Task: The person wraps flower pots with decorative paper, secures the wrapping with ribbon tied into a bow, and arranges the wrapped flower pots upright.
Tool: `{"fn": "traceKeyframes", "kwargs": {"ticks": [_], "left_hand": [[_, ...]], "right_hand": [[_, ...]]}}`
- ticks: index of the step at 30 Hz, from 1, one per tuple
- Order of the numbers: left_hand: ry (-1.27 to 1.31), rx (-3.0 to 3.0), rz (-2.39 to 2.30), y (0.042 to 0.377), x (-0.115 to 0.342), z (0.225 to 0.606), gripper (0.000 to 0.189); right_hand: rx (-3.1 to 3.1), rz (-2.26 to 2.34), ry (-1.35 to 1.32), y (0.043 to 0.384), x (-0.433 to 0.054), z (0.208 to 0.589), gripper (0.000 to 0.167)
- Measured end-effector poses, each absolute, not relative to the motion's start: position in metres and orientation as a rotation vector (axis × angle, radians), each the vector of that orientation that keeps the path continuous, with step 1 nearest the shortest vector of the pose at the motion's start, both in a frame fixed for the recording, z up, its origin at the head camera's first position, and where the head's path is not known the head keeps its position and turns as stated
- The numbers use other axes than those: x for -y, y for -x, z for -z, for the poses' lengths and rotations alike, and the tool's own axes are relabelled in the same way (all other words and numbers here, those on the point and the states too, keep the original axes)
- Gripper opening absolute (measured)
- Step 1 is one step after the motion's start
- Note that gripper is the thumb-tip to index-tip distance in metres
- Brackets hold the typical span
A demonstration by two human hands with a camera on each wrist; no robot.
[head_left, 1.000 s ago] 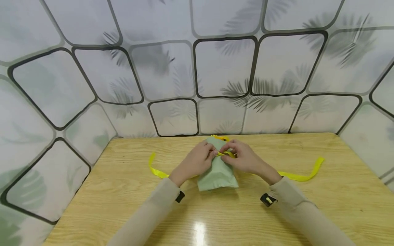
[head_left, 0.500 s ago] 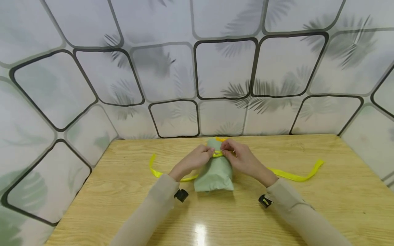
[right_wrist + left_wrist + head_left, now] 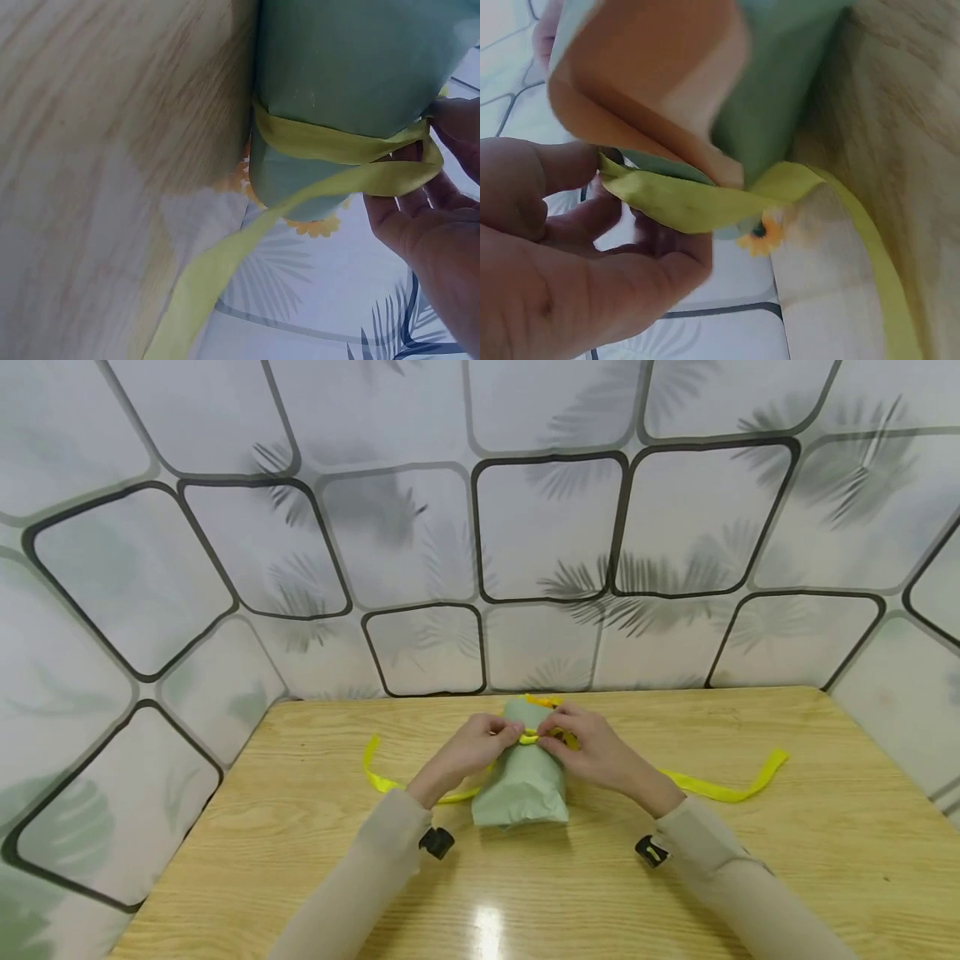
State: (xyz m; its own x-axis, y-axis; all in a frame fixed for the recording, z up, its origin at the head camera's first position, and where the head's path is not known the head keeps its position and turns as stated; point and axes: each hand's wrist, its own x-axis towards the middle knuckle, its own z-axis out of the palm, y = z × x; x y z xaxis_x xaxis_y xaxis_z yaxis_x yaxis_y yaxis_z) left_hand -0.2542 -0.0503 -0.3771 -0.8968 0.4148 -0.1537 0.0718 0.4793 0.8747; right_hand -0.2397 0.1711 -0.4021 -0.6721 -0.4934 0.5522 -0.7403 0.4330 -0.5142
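A pale green paper-wrapped bouquet (image 3: 521, 789) lies on the table, with yellow-orange flowers (image 3: 761, 234) showing at its far end. A yellow ribbon (image 3: 322, 144) passes around its narrow part. My left hand (image 3: 467, 750) pinches the ribbon on top between thumb and fingertips. Opposite it, my right hand (image 3: 591, 745) pinches a loop of the same ribbon, seen best in the right wrist view. The left wrist view shows the wrap's orange-brown inner side. How the ribbon crosses under the fingers is partly hidden.
The wooden table (image 3: 300, 860) runs back to a patterned cloth wall (image 3: 555, 527). One ribbon tail (image 3: 371, 764) lies to the left, another ribbon tail (image 3: 723, 792) to the right. Small black wrist cameras hang below both sleeves.
The bouquet has shifted slightly left. My hands have drawn a little apart, baring the yellow ribbon on top. In the last half second they have moved only slightly.
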Motion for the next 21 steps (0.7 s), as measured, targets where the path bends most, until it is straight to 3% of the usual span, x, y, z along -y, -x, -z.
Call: {"fn": "traceKeyframes", "kwargs": {"ticks": [11, 21], "left_hand": [[-0.624, -2.807, -1.264, 0.240, 0.050, 0.383, 0.014], [-0.621, -2.935, -1.211, 0.236, 0.056, 0.387, 0.012]], "right_hand": [[2.490, -1.131, -0.989, 0.229, -0.184, 0.401, 0.016], [2.532, -0.996, -0.967, 0.231, -0.191, 0.409, 0.015]]}}
